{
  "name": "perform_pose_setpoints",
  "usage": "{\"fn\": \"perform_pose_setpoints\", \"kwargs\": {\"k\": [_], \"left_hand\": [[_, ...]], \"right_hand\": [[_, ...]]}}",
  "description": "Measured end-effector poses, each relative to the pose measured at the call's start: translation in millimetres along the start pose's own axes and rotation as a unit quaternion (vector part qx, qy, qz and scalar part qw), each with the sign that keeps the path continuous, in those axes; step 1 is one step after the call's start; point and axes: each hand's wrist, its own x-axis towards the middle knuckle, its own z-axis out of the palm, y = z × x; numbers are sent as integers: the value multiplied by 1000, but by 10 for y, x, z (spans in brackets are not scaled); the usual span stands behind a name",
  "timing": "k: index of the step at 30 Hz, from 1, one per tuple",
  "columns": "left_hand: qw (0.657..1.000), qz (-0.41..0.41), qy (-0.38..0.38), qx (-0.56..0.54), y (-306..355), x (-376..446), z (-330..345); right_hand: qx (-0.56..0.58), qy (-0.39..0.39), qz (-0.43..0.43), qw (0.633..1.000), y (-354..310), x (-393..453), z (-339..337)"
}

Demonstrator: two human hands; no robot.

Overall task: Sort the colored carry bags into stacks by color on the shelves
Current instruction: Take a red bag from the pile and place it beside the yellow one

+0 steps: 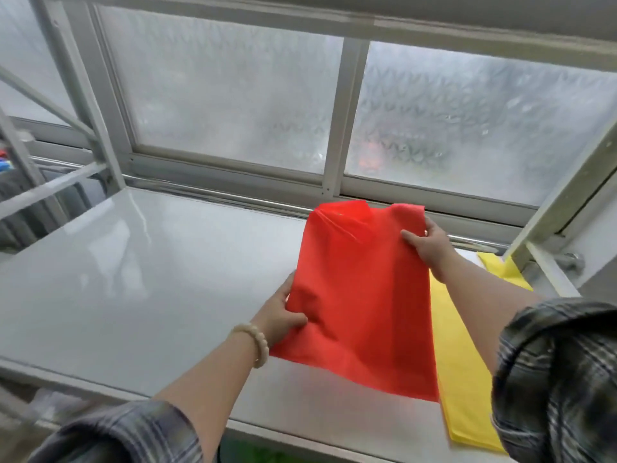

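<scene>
Red bag (360,295) over grey shelf (133,279), beside frosted window (233,95).

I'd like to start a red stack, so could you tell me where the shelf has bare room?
The white shelf is bare from its left edge to the red bag held in the left hand and right hand. The right end is crowded by the yellow bag stack.
</scene>
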Motion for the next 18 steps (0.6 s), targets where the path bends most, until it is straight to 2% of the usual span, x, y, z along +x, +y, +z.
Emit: {"fn": "perform_pose_setpoints", "kwargs": {"k": [3,5,7,10,12,18], "left_hand": [[999,16,22,-25,100,183,31],[1000,-3,23,-15,30,216,91],[998,-44,22,29,-126,160,194],[993,-102,35,39,-313,108,300],[993,-102,36,46,-331,138,299],[988,-100,2,121,-342,34,239]], "right_hand": [[24,43,-56,997,-206,181,-125],[-21,68,-58,996,-111,227,-199],[-119,81,16,989,214,203,-202],[-223,48,157,961,732,7,-98],[-233,41,169,957,869,-66,-50],[-212,22,132,968,845,-9,-36]]}}
